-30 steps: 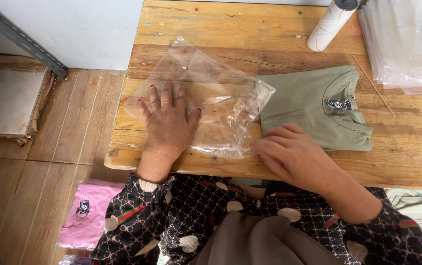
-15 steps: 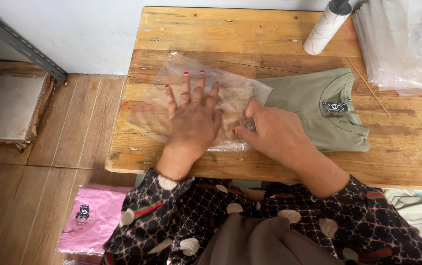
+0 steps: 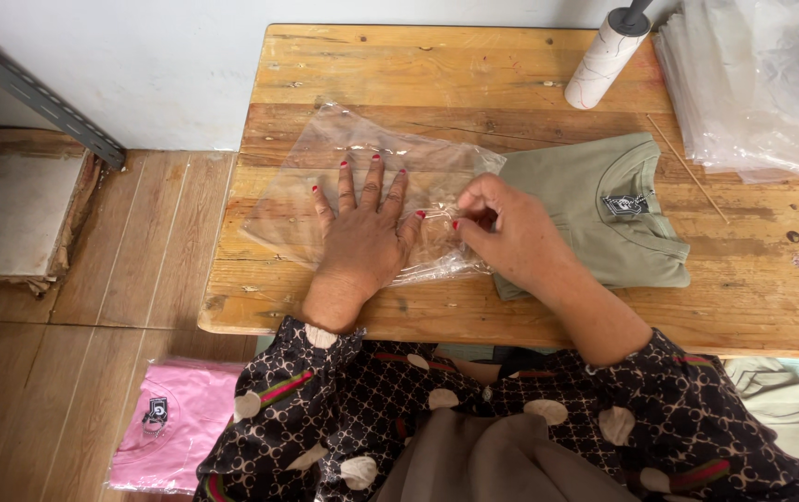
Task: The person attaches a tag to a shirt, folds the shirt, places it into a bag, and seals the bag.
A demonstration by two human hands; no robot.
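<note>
Your left hand (image 3: 362, 237) lies flat with its fingers spread on the clear bag (image 3: 372, 200), pressing it to the wooden table (image 3: 474, 84). Your right hand (image 3: 511, 232) is curled at the bag's right edge, thumb and fingertips pinched together on the plastic where it meets the folded olive shirt (image 3: 595, 209). The shirt lies just beside the bag, its collar toward the right. A white roll (image 3: 604, 58) stands at the far edge, near a stack of clear bags (image 3: 753, 93). A bagged pink shirt (image 3: 172, 423) lies on the floor.
</note>
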